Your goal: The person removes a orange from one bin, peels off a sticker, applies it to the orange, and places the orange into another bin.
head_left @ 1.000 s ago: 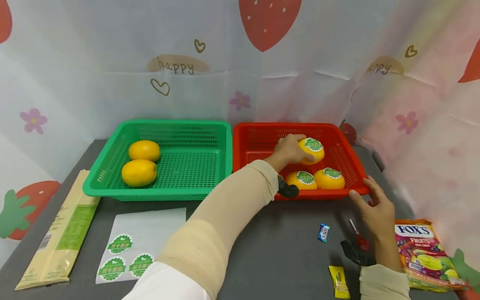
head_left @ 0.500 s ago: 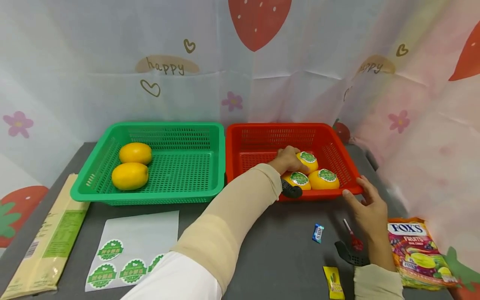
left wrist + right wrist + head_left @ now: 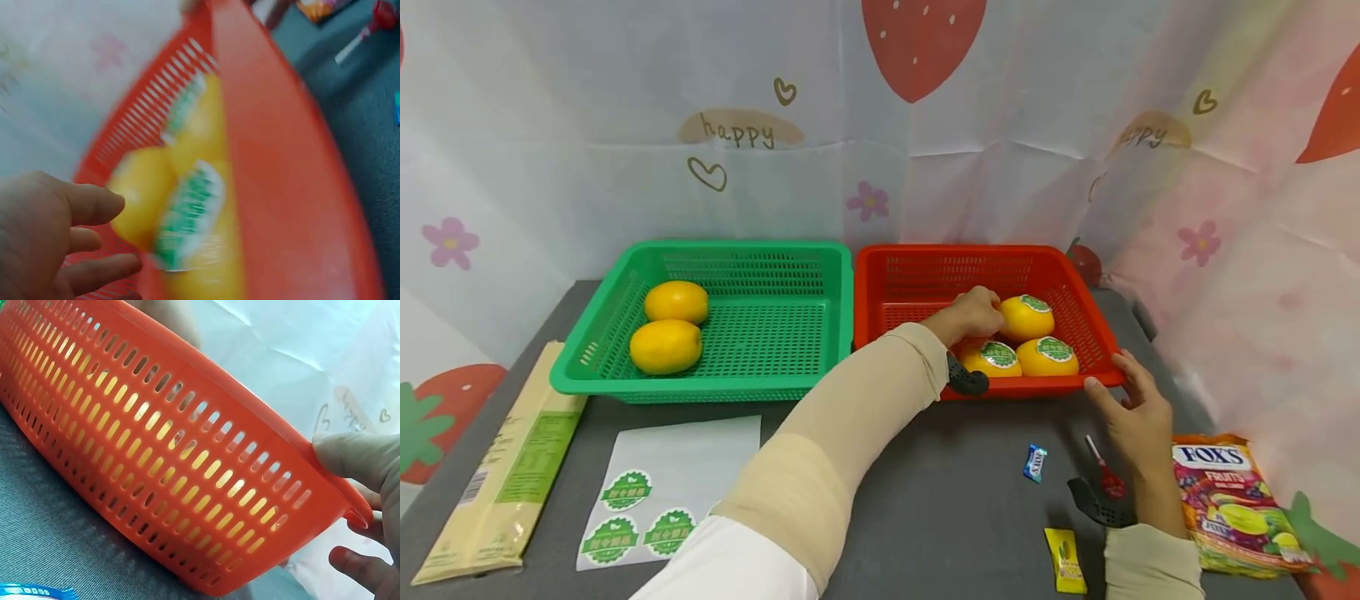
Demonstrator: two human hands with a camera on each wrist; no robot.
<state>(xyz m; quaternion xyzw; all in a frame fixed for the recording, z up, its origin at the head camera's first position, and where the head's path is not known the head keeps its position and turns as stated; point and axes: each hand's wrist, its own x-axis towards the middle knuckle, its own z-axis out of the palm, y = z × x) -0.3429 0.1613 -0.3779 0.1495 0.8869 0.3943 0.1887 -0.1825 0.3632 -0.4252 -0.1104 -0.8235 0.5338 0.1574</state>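
Note:
In the head view my left hand (image 3: 974,315) reaches into the red basket (image 3: 958,251), just left of a yellow oval fruit (image 3: 1024,323) with a green-and-white sticker. The left wrist view shows the fingers (image 3: 97,206) spread and relaxed beside that fruit, holding nothing. Nearer the front wall lie two more stickered fruits, one on the left (image 3: 981,364) and one on the right (image 3: 1043,363). My right hand (image 3: 1141,425) grips the basket's front right corner. In the right wrist view its thumb (image 3: 353,456) lies over the rim, with fingers curled below.
Left of the red basket stands a green basket (image 3: 715,387) holding two unstickered yellow fruits (image 3: 666,347). A sticker sheet (image 3: 692,450) and a long beige packet (image 3: 512,483) lie on the left. Small candies (image 3: 1034,463), a lollipop (image 3: 1110,479) and a FOX'S bag (image 3: 1236,508) are on the right.
My left hand has lowered the stickered fruit into the red basket, let go of it and drawn back slightly left. The right hand stays on the basket corner.

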